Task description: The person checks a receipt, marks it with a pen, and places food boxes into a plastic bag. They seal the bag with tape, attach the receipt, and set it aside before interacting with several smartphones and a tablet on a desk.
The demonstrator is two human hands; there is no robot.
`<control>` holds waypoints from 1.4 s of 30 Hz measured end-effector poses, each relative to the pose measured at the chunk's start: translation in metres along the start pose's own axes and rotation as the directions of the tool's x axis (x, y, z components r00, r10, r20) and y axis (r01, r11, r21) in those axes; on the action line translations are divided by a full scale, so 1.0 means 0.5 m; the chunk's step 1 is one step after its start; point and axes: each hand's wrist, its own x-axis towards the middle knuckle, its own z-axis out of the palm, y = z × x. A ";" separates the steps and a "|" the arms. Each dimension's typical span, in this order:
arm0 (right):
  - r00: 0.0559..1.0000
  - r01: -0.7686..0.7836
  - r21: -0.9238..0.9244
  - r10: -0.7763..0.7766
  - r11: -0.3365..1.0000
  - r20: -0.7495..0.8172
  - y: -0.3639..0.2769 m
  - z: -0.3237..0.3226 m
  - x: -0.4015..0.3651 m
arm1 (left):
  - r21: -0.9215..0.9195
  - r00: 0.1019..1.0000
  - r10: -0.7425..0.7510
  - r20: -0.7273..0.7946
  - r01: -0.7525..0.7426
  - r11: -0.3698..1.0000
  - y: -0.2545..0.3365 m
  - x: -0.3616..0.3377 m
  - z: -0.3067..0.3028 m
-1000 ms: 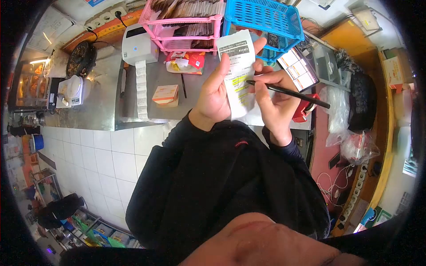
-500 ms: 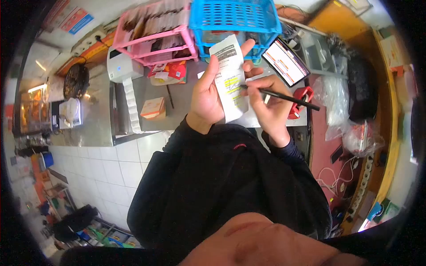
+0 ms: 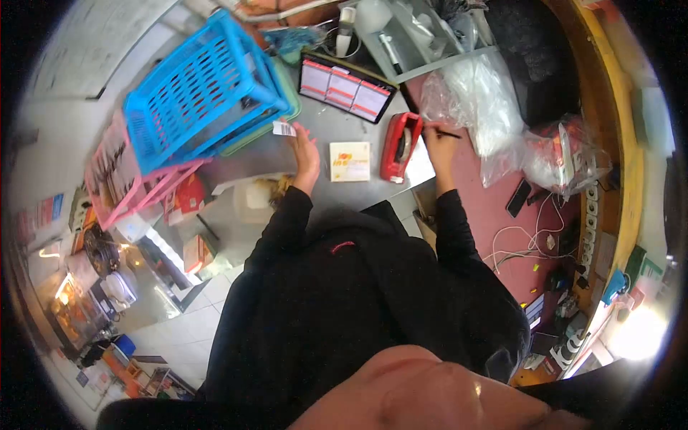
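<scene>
Set round the small square box [image 3: 350, 162] on the metal counter [image 3: 319, 129]: the tablet [image 3: 347, 86] stands at twelve o'clock, clear plastic bags [image 3: 480, 100] lie at two, the red tape dispenser [image 3: 400, 147] between two and three. Near three, the right hand [image 3: 441, 149] holds a dark pen [image 3: 450, 135]. At nine, the left hand [image 3: 306, 159] has a printed paper slip [image 3: 284, 129] at its fingertips; the blue plastic basket [image 3: 197, 97] sits at ten.
</scene>
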 end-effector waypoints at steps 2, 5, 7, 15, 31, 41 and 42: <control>0.967 -0.125 0.005 0.121 0.992 0.224 -0.020 0.025 -0.011 | 0.150 0.998 -0.006 -0.060 0.015 0.989 -0.062 0.041 0.000; 0.976 0.068 -0.042 -0.058 0.997 0.208 -0.106 -0.007 0.011 | 0.518 0.997 -0.058 -0.053 0.077 0.852 -0.053 0.064 0.019; 0.973 0.150 -0.128 -0.123 0.980 0.196 -0.130 -0.036 0.054 | 0.579 0.975 -0.217 -0.055 0.208 0.788 -0.104 0.106 -0.034; 0.865 0.212 -0.032 -0.172 0.977 0.471 -0.066 0.054 0.490 | 0.670 0.994 0.047 -0.094 0.028 0.742 -0.071 0.040 -0.031; 0.792 0.554 -0.049 -0.509 0.831 0.338 -0.041 0.174 0.671 | 0.512 0.973 -0.102 -0.207 0.196 0.836 0.007 -0.069 -0.007; 0.883 0.423 -0.391 -0.275 0.817 0.379 0.000 0.307 0.692 | 0.542 0.981 0.005 -0.194 0.103 0.834 -0.003 -0.069 -0.023; 0.859 0.489 -0.425 -0.338 0.762 0.384 -0.034 0.282 0.683 | 0.537 0.976 0.015 -0.216 0.106 0.837 -0.005 -0.070 -0.033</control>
